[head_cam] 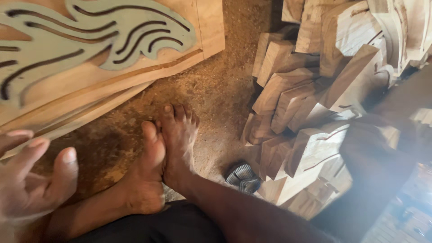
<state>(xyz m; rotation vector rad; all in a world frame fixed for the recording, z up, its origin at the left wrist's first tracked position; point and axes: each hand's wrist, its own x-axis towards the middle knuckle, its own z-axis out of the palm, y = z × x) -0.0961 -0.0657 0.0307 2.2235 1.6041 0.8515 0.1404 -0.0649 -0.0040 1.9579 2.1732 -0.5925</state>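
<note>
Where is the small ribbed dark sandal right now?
In the head view the sandal lies on the sawdust floor, right of centre, between the person's crossed bare feet and the foot of the stacked cut wood blocks.

Our left hand point(31, 180) hangs open near the wood panel point(135, 67) with its grey stencil point(90, 36). Our blurred right arm point(373, 171) reaches toward stacked blocks point(306, 90).

Left hand point(29, 182) at lower left edge, open, fingers point(63, 173) spread and loosely curled, palm turned inward, holding nothing. Right arm point(373, 180) blurred at right, reaching away from camera; right hand itself too blurred to read. Bare feet point(164, 153) crossed at ankles, legs stretched forward.
</note>
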